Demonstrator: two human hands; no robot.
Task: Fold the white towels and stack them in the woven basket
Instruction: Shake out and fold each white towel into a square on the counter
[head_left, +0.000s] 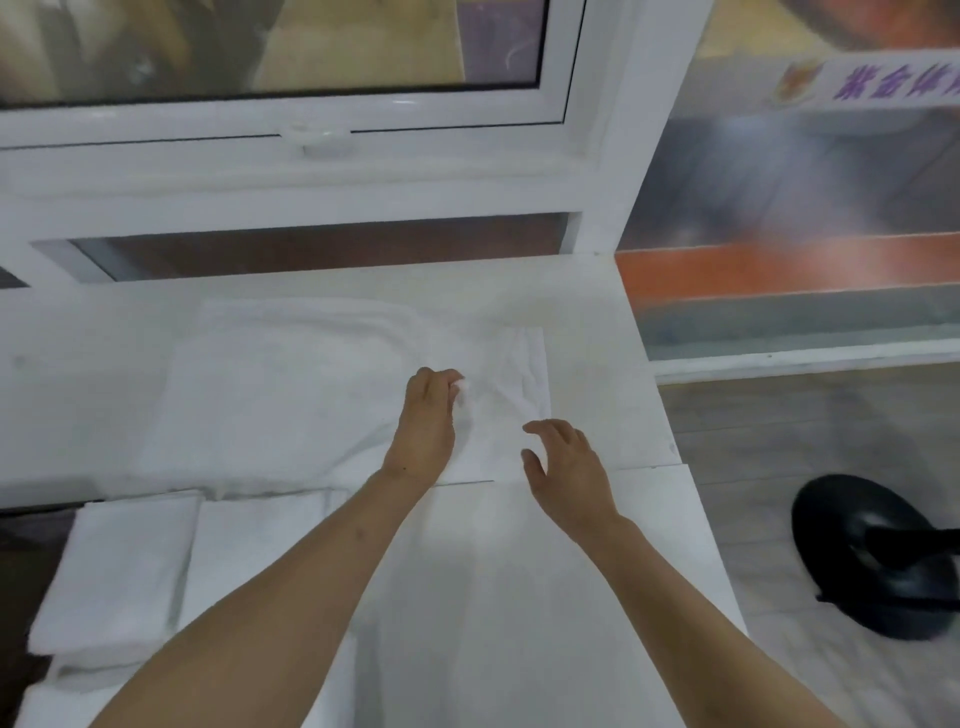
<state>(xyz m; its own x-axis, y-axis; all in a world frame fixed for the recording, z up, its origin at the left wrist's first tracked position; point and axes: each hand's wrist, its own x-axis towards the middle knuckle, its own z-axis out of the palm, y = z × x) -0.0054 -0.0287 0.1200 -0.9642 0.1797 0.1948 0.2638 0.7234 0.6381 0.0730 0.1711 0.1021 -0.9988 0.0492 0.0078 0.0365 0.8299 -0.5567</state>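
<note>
Head view, the only 1 supplied. A small white towel (498, 395) lies spread and wrinkled on the white counter (587, 322), towards its right end, below a white-framed window (311, 171). Just left of it sits a larger heap of white towels (280, 384), unfolded as far as can be judged. Nearer the person, at lower left, 2 folded towels (124, 566) lie side by side; what they rest on is hidden. No woven basket can be made out in this view.

The left hand (426, 431) is clamped on the small towel, its fingers curled and pinching up a tuft of cloth near the towel's middle. The right hand (566, 467) hovers just above the towel's near right corner, fingers spread apart and relaxed, holding nothing. A black round object (878, 556) stands on the floor at right, well apart from the work.

Judgement: the step in hand is starting the fold of this towel. To do it well, the right hand should take the near corner, the left should shift from the middle to an edge, and the wrinkles should be smoothed flat before edges are matched. Folding over a bunched centre risks a lumpy, uneven result that stacks poorly.
</note>
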